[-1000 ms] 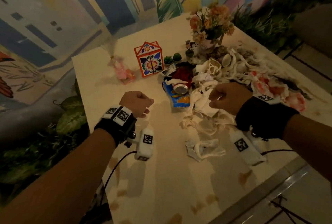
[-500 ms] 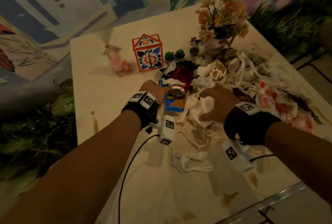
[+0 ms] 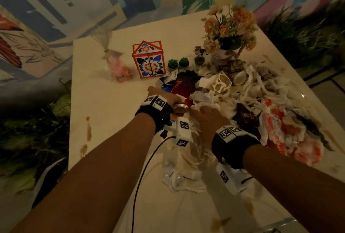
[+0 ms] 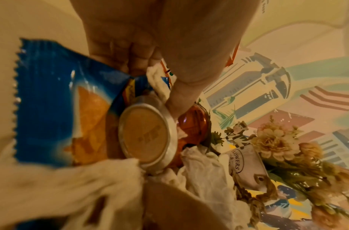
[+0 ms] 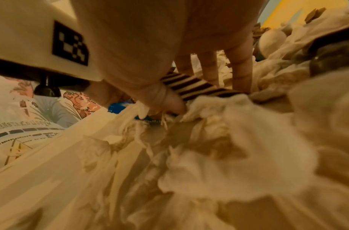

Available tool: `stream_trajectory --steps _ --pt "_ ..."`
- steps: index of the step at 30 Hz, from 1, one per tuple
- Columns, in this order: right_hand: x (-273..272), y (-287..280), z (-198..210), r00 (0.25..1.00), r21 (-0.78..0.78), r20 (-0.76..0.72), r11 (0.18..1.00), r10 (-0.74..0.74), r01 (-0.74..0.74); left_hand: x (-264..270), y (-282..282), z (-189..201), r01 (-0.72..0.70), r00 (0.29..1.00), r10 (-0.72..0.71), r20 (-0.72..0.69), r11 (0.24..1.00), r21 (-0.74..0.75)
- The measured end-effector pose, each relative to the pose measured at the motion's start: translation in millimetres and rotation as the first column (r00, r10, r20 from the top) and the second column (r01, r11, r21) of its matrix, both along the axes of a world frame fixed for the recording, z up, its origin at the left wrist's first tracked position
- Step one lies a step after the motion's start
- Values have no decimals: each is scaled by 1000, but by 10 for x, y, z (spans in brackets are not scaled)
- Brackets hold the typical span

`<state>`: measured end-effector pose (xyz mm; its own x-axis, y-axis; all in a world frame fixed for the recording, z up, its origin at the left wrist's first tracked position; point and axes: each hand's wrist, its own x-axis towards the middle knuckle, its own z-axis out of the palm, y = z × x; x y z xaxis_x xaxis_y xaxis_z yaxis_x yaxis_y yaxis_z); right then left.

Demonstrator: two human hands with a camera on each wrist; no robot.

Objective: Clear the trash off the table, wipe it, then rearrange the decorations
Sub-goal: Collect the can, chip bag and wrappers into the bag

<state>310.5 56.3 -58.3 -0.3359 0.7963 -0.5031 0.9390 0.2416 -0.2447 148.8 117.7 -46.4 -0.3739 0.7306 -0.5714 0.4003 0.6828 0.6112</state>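
A heap of trash (image 3: 252, 92) covers the right half of the cream table (image 3: 104, 111): crumpled white tissues, wrappers, paper cups. My left hand (image 3: 164, 98) is at the heap's left edge. It grips a red can (image 4: 191, 124) lying on its side, thumb on the silver rim (image 4: 169, 118), fingers curled against a blue chip bag (image 4: 51, 101). My right hand (image 3: 207, 117) is just right of it. Its fingers (image 5: 209, 68) dig into crumpled tissues (image 5: 218, 140), with the thumb pinching them against a striped wrapper (image 5: 191, 85).
Decorations stand at the back: a floral house-shaped box (image 3: 149, 61), a pink cellophane candy bag (image 3: 117, 64), small cactus pots (image 3: 172, 63) and a flower pot (image 3: 229, 27). Brown stains (image 3: 88, 130) mark the table's left and near parts. Plants line both sides.
Both hands, fists above the near table a second ago, have reached forward into the heap. The left took hold of the can; the right sank into the tissues.
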Motion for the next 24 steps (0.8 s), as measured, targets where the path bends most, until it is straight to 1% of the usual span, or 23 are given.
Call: stream_trajectory --steps 3,5,9,12,14,16,18,20,22,24 --pt "21 84 12 997 -36 -59 998 -55 53 -2 -11 15 71 997 -71 -7 997 -11" --pt "32 127 21 998 -48 -50 998 -36 34 -12 -21 38 87 996 -88 -25 995 -38" --pt "59 164 94 998 8 -33 999 -44 45 -53 -40 13 98 995 -98 -15 995 -21" --pt "119 124 192 1000 68 1 998 -19 18 -99 -58 2 94 995 -94 -33 996 0" --pt "144 106 243 996 131 82 990 44 -54 -138 -66 16 81 995 -79 -61 997 18" --pt "146 153 274 990 132 123 988 67 -83 -165 -83 29 100 988 -98 -116 995 9" --pt "130 257 277 995 56 93 998 34 -39 -180 -91 29 139 977 -138 -162 990 -1" --pt "103 353 249 999 -36 54 999 10 -8 -182 -97 17 212 949 -209 -237 977 -12" --pt "86 386 233 1000 -47 -9 999 -5 4 -195 -115 13 263 921 -247 -301 965 14" --pt "94 384 244 999 -21 -39 1000 11 -11 -232 -160 47 267 918 -226 -327 960 86"
